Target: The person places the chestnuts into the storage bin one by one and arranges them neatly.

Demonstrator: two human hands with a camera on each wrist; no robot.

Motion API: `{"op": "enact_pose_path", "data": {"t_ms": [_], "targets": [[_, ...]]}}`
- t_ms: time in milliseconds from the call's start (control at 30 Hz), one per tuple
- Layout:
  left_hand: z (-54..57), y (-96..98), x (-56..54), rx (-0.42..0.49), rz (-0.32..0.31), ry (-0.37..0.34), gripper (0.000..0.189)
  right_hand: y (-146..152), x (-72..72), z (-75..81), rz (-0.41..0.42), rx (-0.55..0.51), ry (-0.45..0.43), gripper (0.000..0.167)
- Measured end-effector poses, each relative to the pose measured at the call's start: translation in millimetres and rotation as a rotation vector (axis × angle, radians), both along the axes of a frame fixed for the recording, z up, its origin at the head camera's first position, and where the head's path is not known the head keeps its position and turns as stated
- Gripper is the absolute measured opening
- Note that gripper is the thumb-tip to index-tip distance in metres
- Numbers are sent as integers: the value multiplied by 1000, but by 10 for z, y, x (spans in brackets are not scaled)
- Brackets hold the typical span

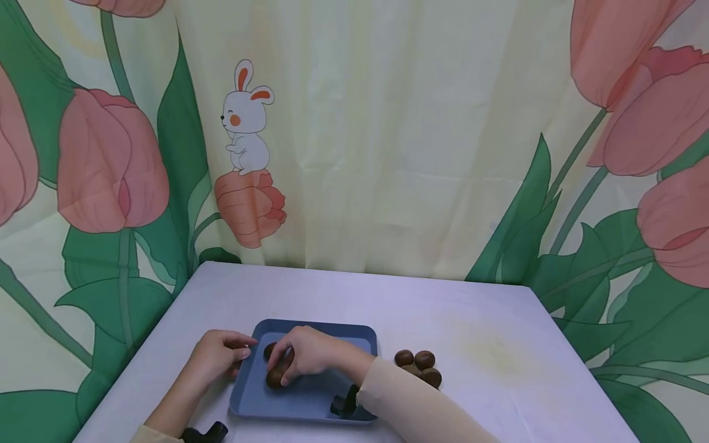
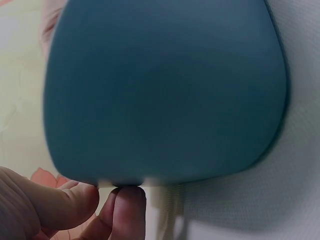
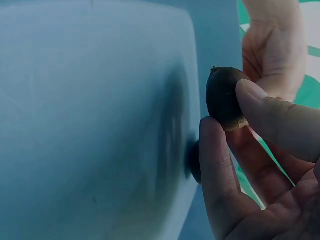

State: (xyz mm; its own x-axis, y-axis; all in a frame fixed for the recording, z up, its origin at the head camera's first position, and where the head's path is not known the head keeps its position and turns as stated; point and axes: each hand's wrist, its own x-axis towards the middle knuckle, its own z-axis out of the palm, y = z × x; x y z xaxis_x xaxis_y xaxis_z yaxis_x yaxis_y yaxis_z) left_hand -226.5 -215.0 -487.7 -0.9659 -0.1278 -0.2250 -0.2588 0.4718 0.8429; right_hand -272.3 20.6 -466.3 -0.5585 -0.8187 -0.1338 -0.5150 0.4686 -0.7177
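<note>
My right hand (image 1: 307,351) reaches over the left part of a blue tray (image 1: 310,400). Its thumb and fingers pinch a dark brown chestnut (image 3: 225,97), pointed at one end. Another chestnut (image 1: 269,351) lies in the tray just beyond the fingers, partly hidden by them. At the tray's left rim, my left hand (image 1: 213,357) touches the edge with its fingertips. From the left wrist view, the thumb (image 2: 82,202) and a finger (image 2: 129,212) are right at the tray's outer side.
Several more chestnuts (image 1: 425,360) sit in a cluster on the white table (image 1: 498,381), right of the tray and partly behind the right sleeve. A curtain (image 1: 388,154) printed with tulips and a rabbit hangs behind the table.
</note>
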Motion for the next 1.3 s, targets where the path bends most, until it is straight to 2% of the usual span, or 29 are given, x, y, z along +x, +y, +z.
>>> {"op": "enact_pose_path", "data": {"t_ms": [300, 667, 967, 1133, 1300], "targets": [[3, -10, 17, 11, 9, -4, 23, -89, 51, -56, 16, 46, 112, 28], [6, -3, 15, 10, 19, -8, 23, -146, 66, -108, -13, 21, 105, 28], [8, -6, 9, 19, 24, -13, 23, -146, 82, -72, -44, 42, 148, 26], [9, -1, 10, 23, 28, -22, 23, -103, 78, -52, -61, 24, 112, 28], [8, 6, 7, 27, 28, -26, 24, -51, 56, -30, -81, -22, 35, 29]]}}
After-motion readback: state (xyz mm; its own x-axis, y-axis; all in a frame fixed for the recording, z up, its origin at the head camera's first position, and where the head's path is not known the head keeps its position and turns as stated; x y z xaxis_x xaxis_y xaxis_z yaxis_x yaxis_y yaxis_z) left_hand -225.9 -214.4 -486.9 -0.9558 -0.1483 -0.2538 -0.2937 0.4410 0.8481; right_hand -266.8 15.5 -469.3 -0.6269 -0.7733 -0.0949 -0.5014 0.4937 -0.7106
